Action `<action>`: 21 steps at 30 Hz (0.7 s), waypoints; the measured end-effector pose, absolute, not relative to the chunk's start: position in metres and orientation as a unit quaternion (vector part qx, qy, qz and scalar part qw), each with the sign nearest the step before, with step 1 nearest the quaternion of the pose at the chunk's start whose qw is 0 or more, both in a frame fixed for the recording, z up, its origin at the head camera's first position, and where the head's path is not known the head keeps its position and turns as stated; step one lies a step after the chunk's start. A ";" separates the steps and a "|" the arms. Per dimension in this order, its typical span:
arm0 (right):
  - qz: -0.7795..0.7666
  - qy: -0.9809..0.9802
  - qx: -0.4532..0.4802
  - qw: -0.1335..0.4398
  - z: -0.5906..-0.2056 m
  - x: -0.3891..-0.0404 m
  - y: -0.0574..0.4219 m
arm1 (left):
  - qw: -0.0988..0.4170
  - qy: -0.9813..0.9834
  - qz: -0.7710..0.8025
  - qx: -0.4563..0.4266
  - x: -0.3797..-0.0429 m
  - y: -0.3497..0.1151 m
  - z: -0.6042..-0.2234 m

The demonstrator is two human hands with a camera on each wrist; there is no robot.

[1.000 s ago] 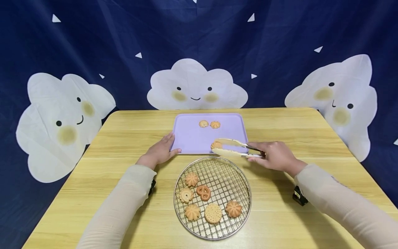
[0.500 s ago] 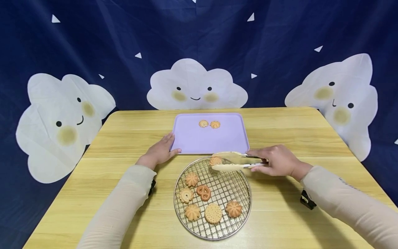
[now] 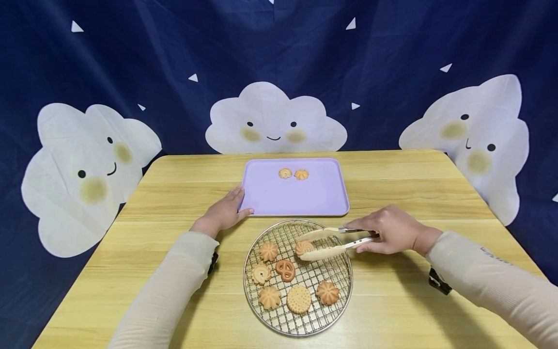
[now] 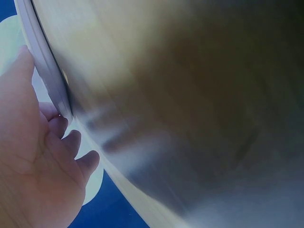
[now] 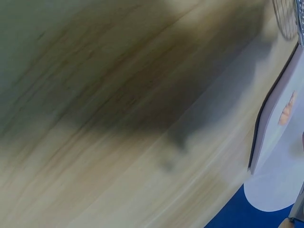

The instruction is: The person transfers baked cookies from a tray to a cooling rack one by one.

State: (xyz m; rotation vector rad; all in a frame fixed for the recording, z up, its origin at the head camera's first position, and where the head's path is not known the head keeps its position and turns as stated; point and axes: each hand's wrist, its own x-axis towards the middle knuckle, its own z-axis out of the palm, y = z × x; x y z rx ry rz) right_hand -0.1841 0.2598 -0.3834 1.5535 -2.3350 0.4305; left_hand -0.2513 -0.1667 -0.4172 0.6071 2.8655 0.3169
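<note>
My right hand (image 3: 394, 230) grips metal tongs (image 3: 358, 242) with cream-coloured tips in the head view. Between those tips sits a swirl cookie (image 3: 303, 247), over the upper part of a round wire rack (image 3: 247, 291). My left hand (image 3: 223, 211) rests against the front left corner of a lilac tray (image 3: 261, 198), its thumb on the front rim and its fingers along the left side. The left wrist view shows that hand (image 4: 35, 156) beside the tray rim (image 4: 50, 66). The tray carries a ring cookie (image 3: 285, 173) and a flower cookie (image 3: 301, 174) near its back edge.
On the rack lie a pretzel (image 3: 285, 270), a dotted round cookie (image 3: 299, 299), a darker flower cookie (image 3: 327, 293) and several other cookies. The rack stands in front of the tray on a wooden table (image 3: 418, 189). Behind hangs a blue cloud-patterned curtain (image 3: 375, 53).
My right hand has brought the swirl cookie in the tongs from the tray's front part toward me, over the rack. The tongs' tips have tilted slightly. My left hand has stayed put.
</note>
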 end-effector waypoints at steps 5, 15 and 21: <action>0.152 -0.806 0.558 0.126 -0.382 -0.181 0.259 | 0.095 0.968 0.105 0.207 -0.251 -0.167 -0.418; 0.144 -0.791 0.583 0.115 -0.381 -0.179 0.260 | 0.096 0.969 0.104 0.205 -0.251 -0.167 -0.418; 0.143 -0.782 0.596 0.115 -0.381 -0.178 0.261 | 0.096 0.969 0.101 0.205 -0.252 -0.167 -0.418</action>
